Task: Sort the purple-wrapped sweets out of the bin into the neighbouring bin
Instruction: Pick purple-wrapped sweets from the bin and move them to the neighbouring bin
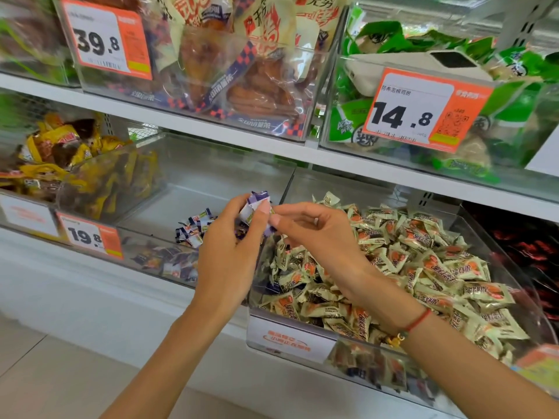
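Left hand (230, 237) grips purple-wrapped sweets (255, 205), partly hidden by fingers; right hand (317, 234) pinches, contents unclear.

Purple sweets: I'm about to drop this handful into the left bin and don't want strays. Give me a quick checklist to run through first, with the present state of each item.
1. Left hand grips purple sweets: ok.
2. Right hand has let go of them: not ok, its fingertips touch the bunch.
3. Sweets over the left bin, not the cream-sweet bin: cannot tell, they hang near the shared wall.
4. Purple pile already in the left bin, so that is the right target: ok.
5. No cream sweet caught in the handful: cannot tell.
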A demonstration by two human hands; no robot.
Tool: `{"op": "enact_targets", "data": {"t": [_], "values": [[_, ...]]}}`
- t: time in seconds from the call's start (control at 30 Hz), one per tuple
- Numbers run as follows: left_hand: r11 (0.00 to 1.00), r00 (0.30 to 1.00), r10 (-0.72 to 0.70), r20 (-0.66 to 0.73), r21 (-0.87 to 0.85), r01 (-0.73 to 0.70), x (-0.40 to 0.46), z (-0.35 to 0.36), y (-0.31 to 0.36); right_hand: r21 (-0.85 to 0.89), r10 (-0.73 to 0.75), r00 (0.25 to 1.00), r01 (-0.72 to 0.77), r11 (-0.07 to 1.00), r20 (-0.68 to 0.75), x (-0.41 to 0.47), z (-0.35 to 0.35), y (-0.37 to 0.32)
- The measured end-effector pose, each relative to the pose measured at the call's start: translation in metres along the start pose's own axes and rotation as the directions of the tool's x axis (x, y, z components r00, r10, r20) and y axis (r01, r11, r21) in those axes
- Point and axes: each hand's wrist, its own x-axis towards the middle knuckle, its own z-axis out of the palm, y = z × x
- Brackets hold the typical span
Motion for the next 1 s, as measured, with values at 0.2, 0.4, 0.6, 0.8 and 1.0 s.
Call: {"op": "enact_targets", "data": {"t": [0.2,0.4,0.6,0.8,1.0], "values": [[0.916,0.982,0.105,-0.156,0.4,-0.035,0.022,-0.017,-0.022,-0.265,0.035,0.999,-0.038,0.964,-0.016,0.024,-0.041,-0.004],[0.812,0.998,0.002,0.066,0.582,-0.04,0.034,-0.023,-0.043,-0.661,0.029,0.998,0.013,0.75,0.052,0.044,-0.069,0.029],[0.869,0.973,0.007,0.233,0.48,-0.121,0.008,-0.011,-0.013,-0.962,0.191,0.953,0.198,0.19,0.234,0.055,-0.034,0.08],[0.743,0.944,0.069,0.322,0.614,-0.264,-0.009,-0.009,-0.019,-0.944,0.332,0.884,0.315,0.099,0.33,0.029,-0.034,0.086],[0.711,0.941,0.121,0.316,0.633,-0.304,-0.008,-0.009,-0.021,-0.897,0.286,0.852,0.436,0.073,0.438,-0.001,-0.062,0.064]]}}
